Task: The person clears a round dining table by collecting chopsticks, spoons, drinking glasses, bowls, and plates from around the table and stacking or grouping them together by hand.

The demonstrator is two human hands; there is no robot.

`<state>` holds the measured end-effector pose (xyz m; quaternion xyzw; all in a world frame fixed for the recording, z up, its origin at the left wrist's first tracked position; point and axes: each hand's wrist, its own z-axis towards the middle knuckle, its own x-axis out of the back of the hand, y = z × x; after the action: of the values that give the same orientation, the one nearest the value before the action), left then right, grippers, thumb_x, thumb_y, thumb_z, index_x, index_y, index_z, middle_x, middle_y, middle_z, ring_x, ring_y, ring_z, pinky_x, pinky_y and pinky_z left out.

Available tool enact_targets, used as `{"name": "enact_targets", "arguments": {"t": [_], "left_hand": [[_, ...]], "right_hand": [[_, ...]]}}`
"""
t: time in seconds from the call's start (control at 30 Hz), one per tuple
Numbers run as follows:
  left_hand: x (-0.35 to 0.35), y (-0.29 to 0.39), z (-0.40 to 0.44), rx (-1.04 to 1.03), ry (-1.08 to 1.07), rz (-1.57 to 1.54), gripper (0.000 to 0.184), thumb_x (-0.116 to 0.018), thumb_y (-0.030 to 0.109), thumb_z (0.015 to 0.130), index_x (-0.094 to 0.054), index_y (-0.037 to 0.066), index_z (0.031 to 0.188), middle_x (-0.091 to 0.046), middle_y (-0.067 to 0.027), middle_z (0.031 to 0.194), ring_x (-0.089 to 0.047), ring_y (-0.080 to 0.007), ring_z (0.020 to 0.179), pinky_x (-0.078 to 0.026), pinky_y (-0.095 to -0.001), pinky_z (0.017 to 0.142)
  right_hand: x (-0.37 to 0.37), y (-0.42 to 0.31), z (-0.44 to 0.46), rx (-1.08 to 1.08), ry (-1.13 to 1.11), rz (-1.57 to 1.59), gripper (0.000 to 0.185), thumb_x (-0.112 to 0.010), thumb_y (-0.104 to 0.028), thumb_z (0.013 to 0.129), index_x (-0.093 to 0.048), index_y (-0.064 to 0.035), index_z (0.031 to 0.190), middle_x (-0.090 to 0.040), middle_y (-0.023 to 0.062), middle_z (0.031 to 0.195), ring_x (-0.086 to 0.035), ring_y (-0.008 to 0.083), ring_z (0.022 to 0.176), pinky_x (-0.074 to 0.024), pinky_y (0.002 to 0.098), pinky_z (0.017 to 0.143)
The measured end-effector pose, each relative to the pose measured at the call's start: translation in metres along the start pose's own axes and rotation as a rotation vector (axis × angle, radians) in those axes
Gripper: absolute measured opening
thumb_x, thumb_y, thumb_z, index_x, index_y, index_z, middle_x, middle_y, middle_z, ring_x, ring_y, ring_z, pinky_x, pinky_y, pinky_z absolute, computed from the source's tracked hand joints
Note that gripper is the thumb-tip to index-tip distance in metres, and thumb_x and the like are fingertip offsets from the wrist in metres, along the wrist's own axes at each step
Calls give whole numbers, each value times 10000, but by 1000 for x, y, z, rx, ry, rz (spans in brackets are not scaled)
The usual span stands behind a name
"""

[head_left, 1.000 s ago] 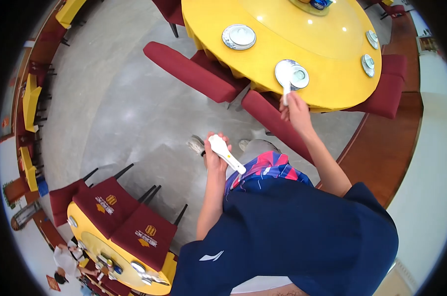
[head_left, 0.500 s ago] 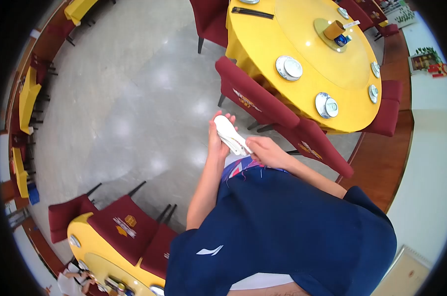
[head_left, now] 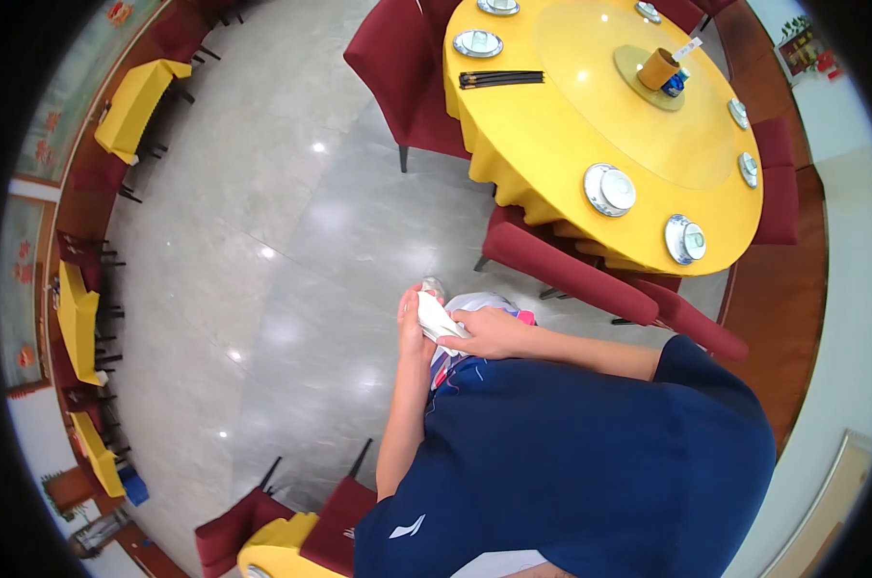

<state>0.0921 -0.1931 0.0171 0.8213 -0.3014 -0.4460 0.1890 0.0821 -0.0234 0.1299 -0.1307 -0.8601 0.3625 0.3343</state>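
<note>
A stack of white soup spoons [head_left: 438, 316] rests between my two hands, in front of my body and above the floor. My left hand [head_left: 412, 320] is wrapped around the bowl end of the stack from the left. On the handle end, the fingers of my right hand [head_left: 489, 332] are closed and cover most of the handles. How many spoons there are cannot be made out.
A round table with a yellow cloth [head_left: 498, 144] stands ahead on the right, set with plates and cups [head_left: 609, 190] and black chopsticks [head_left: 501, 79]. Maroon chairs [head_left: 571, 270] ring it. Another yellow table [head_left: 282, 539] is at lower left; more line the left wall.
My view has shifted as my body moved, and both hands with the spoons sit lower in it. My right hand has slid further over the spoons, covering their handles.
</note>
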Motion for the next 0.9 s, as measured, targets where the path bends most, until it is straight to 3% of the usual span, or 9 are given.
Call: {"name": "enact_targets", "arguments": {"t": [0.13,0.27,0.3,0.47,0.53,0.57,0.73,0.83,0.9], "left_hand": [[9,69,54,90,76,93,315,-621,298,944,-524,99,1167,-626,-103,1004,-648,-257,884,-580,-428,666],[-1,98,106,112,196,81,286,-634,296,938,-535,96,1117,-627,-84,979,-640,-245,878,-560,-424,657],[-12,103,116,131,209,99,278,-637,299,936,-541,92,1093,-624,-79,967,-639,-240,848,-555,-429,646],[-45,113,196,295,62,197,268,-653,273,928,-538,90,1086,-612,-78,995,-643,-245,864,-562,-439,644],[-64,119,234,387,-51,291,269,-659,250,924,-539,90,1104,-607,-79,1002,-646,-246,878,-568,-446,652],[-75,123,254,410,-95,304,297,-672,218,915,-535,74,1136,-607,-84,1007,-647,-245,895,-578,-438,669],[-166,152,348,484,-325,440,323,-689,122,888,-528,34,1154,-614,-100,985,-656,-236,874,-593,-401,660],[-233,148,402,480,-469,480,260,-688,84,876,-561,31,1096,-625,-88,910,-662,-209,800,-592,-370,621],[-272,135,435,412,-634,612,206,-702,64,857,-591,24,1026,-631,-77,860,-659,-180,736,-586,-339,582]], "right_hand": [[7,-5,89,180,-81,247,554,-494,-475,946,-570,16,1188,-667,254,902,-656,394,869,-490,464,754],[28,-26,134,58,-51,329,480,-487,-376,949,-563,31,1192,-667,260,969,-649,398,921,-489,455,815],[37,-30,144,-91,-123,358,494,-481,-364,950,-529,44,1224,-656,289,973,-644,418,934,-487,473,822],[60,-15,184,-155,107,446,519,-489,-352,945,-463,85,1223,-655,300,960,-643,444,914,-480,507,831],[66,-3,211,-174,260,418,511,-503,-347,942,-457,80,1218,-666,273,894,-661,421,817,-503,482,772],[77,1,222,-228,256,535,444,-523,-287,963,-447,55,1236,-668,169,815,-676,245,703,-525,371,654],[149,-2,277,-329,522,719,452,-566,-309,952,-460,33,1226,-663,154,847,-648,176,658,-527,331,631],[206,-2,296,-396,708,600,520,-626,-327,904,-451,20,1251,-661,168,836,-658,193,657,-533,342,618],[241,5,309,-444,849,680,532,-667,-341,829,-489,48,1145,-669,271,886,-681,384,803,-531,451,721]]}}
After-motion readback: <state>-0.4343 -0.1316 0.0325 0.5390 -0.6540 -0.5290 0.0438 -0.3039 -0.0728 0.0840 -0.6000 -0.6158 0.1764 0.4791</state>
